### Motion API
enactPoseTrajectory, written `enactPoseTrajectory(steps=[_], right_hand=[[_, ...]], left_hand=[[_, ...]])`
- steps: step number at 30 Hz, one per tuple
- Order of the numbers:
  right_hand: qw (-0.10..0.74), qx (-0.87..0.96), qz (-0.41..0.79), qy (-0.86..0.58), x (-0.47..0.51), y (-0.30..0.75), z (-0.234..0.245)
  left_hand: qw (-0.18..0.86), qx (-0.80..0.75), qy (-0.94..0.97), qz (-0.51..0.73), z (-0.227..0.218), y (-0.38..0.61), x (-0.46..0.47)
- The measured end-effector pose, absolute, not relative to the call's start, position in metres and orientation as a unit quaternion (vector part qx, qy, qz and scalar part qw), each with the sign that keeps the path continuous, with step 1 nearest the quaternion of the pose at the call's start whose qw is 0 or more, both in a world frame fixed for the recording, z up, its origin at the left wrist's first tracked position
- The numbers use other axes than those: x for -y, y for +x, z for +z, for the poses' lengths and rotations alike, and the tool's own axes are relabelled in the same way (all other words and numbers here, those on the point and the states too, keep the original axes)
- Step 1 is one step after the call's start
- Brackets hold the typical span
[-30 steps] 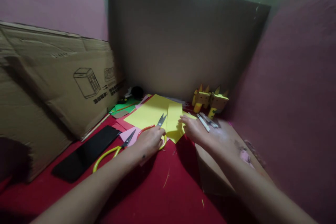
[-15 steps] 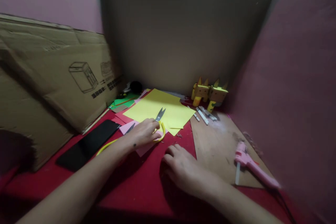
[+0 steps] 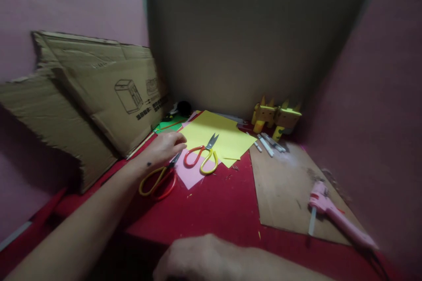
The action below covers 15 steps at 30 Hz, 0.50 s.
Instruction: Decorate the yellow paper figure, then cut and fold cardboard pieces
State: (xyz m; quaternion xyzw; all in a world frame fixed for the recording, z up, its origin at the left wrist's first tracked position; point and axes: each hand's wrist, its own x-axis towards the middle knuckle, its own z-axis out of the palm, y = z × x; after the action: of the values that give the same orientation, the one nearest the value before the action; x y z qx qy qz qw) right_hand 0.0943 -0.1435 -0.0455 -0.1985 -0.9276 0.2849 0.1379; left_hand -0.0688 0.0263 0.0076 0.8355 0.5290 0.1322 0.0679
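Note:
My left hand (image 3: 167, 144) hovers at or over the left edge of the yellow paper (image 3: 219, 129), fingers loosely bent and a little apart; I see nothing between them. Beside it lie scissors with one red and one yellow handle (image 3: 200, 154), their slightly parted blades on the yellow paper. A second pair of scissors (image 3: 158, 184), also red and yellow, lies close to my left wrist, tips near the hand. Pink paper (image 3: 190, 174) is between the pairs. My right hand (image 3: 198, 257) is at the front edge, knuckles up, its fingers mostly hidden.
Folded cardboard (image 3: 99, 96) leans on the left. On the right a pink glue gun (image 3: 329, 210) rests on a brown board (image 3: 280, 193), with white sticks (image 3: 265, 145) behind. Two yellow-and-brown cardboard figures (image 3: 286, 117) stand at the back. Green paper (image 3: 171, 125) lies back left.
My left hand has let go of the scissors and moved left. My right hand has drawn back toward me. The black flat device on the left no longer shows. The view has shifted.

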Motion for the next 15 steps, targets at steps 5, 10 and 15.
enactPoseTrajectory(steps=[5, 10, 15], right_hand=[[0.178, 0.895, 0.214, -0.348, 0.136, 0.104, -0.039], [0.163, 0.896, 0.196, -0.364, 0.124, 0.11, -0.044], [0.151, 0.911, 0.174, -0.343, 0.117, 0.107, -0.051]], left_hand=[[0.048, -0.569, 0.818, 0.069, 0.009, -0.097, -0.009], [0.019, -0.584, 0.811, -0.027, -0.023, -0.106, 0.024], [-0.017, -0.599, 0.799, -0.059, -0.046, -0.096, 0.049]])
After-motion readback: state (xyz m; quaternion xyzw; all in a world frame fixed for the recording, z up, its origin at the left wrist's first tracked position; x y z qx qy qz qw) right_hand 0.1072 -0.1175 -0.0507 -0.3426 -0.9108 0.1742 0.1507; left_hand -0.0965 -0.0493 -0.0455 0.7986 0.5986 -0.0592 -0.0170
